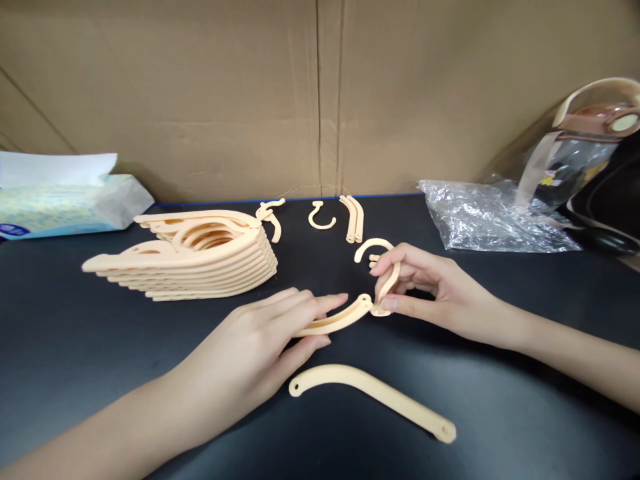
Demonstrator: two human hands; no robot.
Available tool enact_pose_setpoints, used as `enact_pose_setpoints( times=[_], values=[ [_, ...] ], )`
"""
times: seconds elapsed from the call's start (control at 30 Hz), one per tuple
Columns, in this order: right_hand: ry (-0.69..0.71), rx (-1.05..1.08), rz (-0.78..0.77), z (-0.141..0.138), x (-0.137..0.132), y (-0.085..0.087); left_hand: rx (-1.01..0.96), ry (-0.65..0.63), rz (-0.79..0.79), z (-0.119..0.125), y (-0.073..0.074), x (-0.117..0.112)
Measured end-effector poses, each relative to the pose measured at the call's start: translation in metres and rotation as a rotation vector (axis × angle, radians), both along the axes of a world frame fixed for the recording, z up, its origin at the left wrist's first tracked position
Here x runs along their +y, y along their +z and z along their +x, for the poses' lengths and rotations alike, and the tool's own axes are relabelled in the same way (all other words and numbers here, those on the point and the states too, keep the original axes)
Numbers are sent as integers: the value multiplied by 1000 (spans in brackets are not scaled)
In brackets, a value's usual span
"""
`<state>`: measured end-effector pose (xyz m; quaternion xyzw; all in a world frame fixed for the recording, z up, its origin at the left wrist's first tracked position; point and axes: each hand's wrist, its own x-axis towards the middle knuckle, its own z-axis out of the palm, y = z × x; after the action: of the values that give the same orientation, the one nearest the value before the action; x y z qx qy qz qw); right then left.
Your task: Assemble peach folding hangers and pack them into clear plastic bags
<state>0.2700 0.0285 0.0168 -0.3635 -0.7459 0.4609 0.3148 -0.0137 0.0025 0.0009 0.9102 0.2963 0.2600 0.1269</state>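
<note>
My left hand (280,333) is closed around a cream plastic hanger arm (337,323), its holed end pointing right. In my right hand (430,290) is a cream hanger hook (392,280), pinched between thumb and fingers with its curve upward. The base of the hook meets the holed end of the arm; whether they are joined I cannot tell. Another loose hanger arm (373,393), curved with a hole at its left end, lies on the dark table just in front of my hands. Small cream pieces show partly behind my right fingers.
A stack of folded cream hangers (215,267) stands at left. Behind are a small jointed piece (269,217), a loose hook (320,217) and slim curved arms (354,220). A tissue pack (65,200) sits far left; a clear plastic bag (490,217) and bottle (575,160) are at right.
</note>
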Motion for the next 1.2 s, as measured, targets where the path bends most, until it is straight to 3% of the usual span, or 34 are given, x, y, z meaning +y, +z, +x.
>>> enact_pose_setpoints(
  times=[0.3, 0.87, 1.2],
  values=[
    [17, 66, -149, -1, -1, 3, 102, -78, 143, 4, 5, -2],
    [79, 391, -341, 0, 6, -2, 130, -112, 124, 3, 4, -2],
    [120, 429, -456, 2, 5, -4, 104, -144, 173, 5, 5, -1]
  ],
)
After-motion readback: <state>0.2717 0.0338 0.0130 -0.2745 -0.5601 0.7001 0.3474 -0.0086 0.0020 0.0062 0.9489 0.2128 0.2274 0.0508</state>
